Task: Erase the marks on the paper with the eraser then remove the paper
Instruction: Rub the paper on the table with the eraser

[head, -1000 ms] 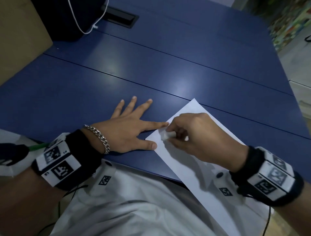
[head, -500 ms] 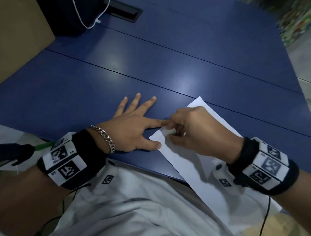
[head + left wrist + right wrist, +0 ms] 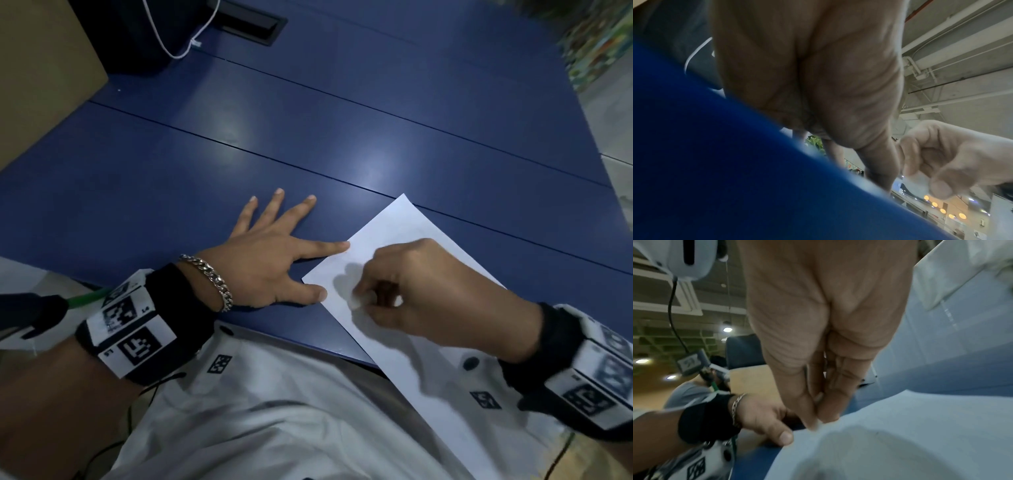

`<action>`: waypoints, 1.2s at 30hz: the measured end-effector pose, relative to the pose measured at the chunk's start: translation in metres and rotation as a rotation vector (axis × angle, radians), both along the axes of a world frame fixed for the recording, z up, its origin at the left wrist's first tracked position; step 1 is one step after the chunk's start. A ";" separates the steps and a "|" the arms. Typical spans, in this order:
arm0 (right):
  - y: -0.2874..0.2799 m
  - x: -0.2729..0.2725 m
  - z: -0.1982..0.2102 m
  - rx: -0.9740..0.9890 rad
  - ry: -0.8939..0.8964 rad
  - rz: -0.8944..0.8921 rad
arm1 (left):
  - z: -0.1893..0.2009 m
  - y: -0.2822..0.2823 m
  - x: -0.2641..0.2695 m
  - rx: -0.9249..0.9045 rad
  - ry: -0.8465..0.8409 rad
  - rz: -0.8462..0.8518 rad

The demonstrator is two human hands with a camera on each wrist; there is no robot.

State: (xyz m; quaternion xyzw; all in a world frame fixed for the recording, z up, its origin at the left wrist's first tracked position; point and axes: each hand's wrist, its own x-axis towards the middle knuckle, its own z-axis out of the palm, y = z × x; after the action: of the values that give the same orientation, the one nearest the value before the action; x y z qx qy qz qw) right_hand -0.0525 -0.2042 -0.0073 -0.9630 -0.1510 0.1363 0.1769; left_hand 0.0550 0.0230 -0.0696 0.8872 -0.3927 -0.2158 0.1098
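Right hand [image 3: 424, 291] pinches the eraser [image 3: 356, 301] at its fingertips on the paper [image 3: 404, 222] — left hand [image 3: 270, 263] spread flat beside.

Wore black wrist straps [image 3: 178, 308] carrying white blocks printed with black square markers [image 3: 137, 347]. Wore a silver chain bracelet [image 3: 209, 279] on the left wrist and a white shirt [image 3: 274, 411] bearing small marker tags.

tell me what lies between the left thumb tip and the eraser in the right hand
Only a bare strip of the paper, by the head view. The left hand has its thumb on the sheet's near corner; the eraser, pinched by the right hand, sits further in.
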 end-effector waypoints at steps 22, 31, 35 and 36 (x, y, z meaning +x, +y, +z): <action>-0.047 -0.035 -0.006 -0.004 -0.093 -0.557 | 0.007 -0.028 -0.033 -0.047 -0.150 -0.208; -0.010 -0.042 -0.013 -0.023 -0.112 -0.444 | -0.007 -0.029 -0.030 0.027 -0.180 -0.188; 0.013 -0.052 -0.016 0.009 -0.043 -0.316 | -0.009 -0.028 -0.030 0.010 -0.195 -0.187; 0.014 -0.052 -0.015 0.005 -0.029 -0.298 | -0.009 -0.028 -0.031 0.009 -0.198 -0.183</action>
State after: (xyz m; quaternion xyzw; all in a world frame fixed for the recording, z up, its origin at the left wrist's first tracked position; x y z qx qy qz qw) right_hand -0.1047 -0.1902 -0.0228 -0.9761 -0.0095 0.0940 0.1956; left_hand 0.0244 -0.0051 -0.0789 0.8651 -0.4800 -0.1381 0.0464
